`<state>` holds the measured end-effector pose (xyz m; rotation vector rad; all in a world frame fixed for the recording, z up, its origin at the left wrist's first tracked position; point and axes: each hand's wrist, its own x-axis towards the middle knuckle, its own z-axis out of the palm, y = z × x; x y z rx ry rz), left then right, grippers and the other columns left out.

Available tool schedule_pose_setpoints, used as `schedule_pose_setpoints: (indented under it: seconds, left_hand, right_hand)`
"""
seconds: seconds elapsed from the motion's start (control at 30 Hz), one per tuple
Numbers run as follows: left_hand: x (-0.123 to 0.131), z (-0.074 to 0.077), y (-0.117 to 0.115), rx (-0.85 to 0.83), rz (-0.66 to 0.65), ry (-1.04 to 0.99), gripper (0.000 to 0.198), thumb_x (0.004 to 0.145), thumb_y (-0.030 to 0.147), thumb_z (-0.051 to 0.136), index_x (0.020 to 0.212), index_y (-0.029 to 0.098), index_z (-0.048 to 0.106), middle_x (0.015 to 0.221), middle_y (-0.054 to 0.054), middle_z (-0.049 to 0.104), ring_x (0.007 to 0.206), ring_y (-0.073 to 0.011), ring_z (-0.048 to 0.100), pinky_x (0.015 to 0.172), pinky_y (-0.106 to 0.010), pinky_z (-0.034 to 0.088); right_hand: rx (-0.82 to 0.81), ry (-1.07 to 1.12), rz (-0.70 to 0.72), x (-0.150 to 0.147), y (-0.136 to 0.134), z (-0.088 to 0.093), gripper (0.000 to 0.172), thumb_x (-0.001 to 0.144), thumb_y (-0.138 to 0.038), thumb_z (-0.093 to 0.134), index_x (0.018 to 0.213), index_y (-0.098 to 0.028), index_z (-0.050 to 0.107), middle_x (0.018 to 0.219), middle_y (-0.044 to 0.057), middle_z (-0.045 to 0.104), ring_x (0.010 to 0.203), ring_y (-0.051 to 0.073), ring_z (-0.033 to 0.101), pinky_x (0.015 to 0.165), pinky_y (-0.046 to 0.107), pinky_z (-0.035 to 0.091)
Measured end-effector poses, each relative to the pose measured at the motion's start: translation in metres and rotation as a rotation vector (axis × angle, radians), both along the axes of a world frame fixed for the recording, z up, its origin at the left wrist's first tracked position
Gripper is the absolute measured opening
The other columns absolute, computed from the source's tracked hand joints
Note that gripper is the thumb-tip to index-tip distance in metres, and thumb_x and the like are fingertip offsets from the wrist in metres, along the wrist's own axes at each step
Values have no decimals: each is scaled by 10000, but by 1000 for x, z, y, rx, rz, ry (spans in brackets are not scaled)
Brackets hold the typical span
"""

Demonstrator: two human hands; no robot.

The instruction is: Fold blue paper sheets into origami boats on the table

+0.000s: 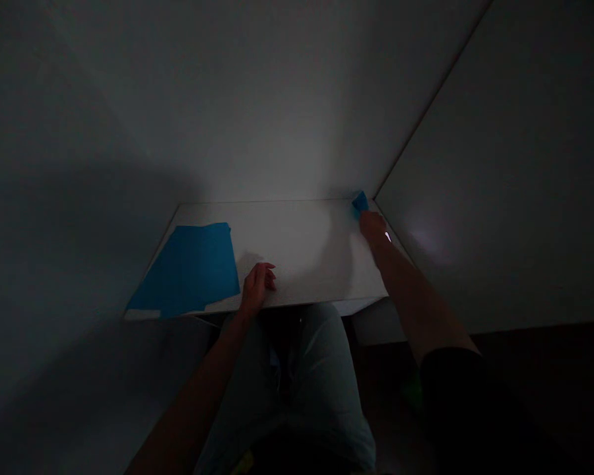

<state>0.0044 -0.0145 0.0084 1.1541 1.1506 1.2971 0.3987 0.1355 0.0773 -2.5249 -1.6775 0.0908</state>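
blue paper (360, 202) at right hand (373, 227)

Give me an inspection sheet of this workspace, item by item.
Surface: white rectangular tabletop, dimly lit.
Job's things: large flat blue sheet, paper or card, at the left; small folded blue piece in the far right corner.
Clutter: nothing seen.
Hands: left hand curled on the tabletop, at the sheet's right edge; right hand at the small piece, touching it or nearly.
Cables: nothing seen.
Surroundings: pale grey walls meeting behind the tabletop; the person's light trousered legs below its near edge.
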Motion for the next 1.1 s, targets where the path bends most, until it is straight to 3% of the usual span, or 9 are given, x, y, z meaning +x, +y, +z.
schedule_pose_setpoints:
  seconds: [0.2, 0.37, 0.5, 0.6, 0.73, 0.83, 0.93, 1.1]
  left_hand:
    - [3, 0, 1, 7, -2, 63, 530, 920, 715, 652, 1004, 192, 684, 750, 10, 634, 566, -111, 586, 531, -237, 499]
    - [-4, 9, -9, 91, 2, 208, 367, 947, 553, 676, 1058, 204, 682, 869, -32, 709, 755, -163, 673, 669, -280, 553]
    - [-51, 23, -19, 314, 79, 576, 227, 960, 411, 700, 1094, 229, 717, 1083, -75, 751, 1061, -231, 698, 990, -403, 562]
    - [-105, 25, -24, 342, 135, 856, 341, 907, 388, 778, 1209, 240, 727, 1302, -113, 729, 1267, -313, 648, 1162, -503, 482]
    - [-161, 11, -29, 230, 74, 1087, 627, 874, 488, 805, 1399, 173, 671, 1536, -175, 622, 1455, -395, 544, 1237, -565, 420]
    - [-177, 4, -33, 209, -36, 1170, 688, 915, 563, 750, 1465, 163, 642, 1543, -176, 627, 1452, -384, 563, 1246, -553, 418]
    - [-179, 10, -35, 196, -83, 1239, 611, 963, 541, 708, 1475, 211, 657, 1487, -159, 678, 1363, -377, 643, 1181, -532, 485]
    - [-177, 33, -33, 173, -159, 1309, 454, 1061, 354, 534, 1486, 256, 659, 1428, -119, 726, 1236, -324, 723, 1061, -460, 568]
  right_hand:
    - [60, 56, 17, -11, -17, 7, 465, 1082, -351, 512, 1473, -118, 602, 1304, 274, 716, 1140, 366, 717, 953, 490, 522]
    - [255, 120, 247, -38, -83, -8, 505, 1027, -390, 554, 1477, -163, 590, 1107, 167, 791, 1026, 334, 735, 834, 416, 544]
    - [306, 282, 401, -72, -143, -39, 453, 998, -484, 575, 1365, -234, 662, 937, 77, 782, 806, 258, 722, 734, 356, 529]
    - [312, 439, 486, -98, -168, -59, 433, 1000, -527, 541, 1270, -229, 699, 883, 61, 763, 698, 223, 683, 719, 353, 526]
    - [332, 597, 488, -125, -173, -69, 483, 983, -594, 520, 1184, -203, 719, 792, 55, 734, 641, 211, 648, 665, 337, 505]
    - [353, 600, 447, -132, -170, -68, 502, 970, -613, 509, 1139, -194, 729, 763, 56, 722, 653, 215, 644, 663, 334, 487]
    - [348, 573, 455, -131, -170, -68, 492, 955, -605, 518, 1108, -190, 734, 766, 63, 722, 673, 220, 641, 677, 338, 479]
    - [347, 564, 481, -128, -171, -68, 459, 959, -570, 512, 1083, -188, 734, 791, 74, 724, 681, 217, 630, 696, 341, 482]
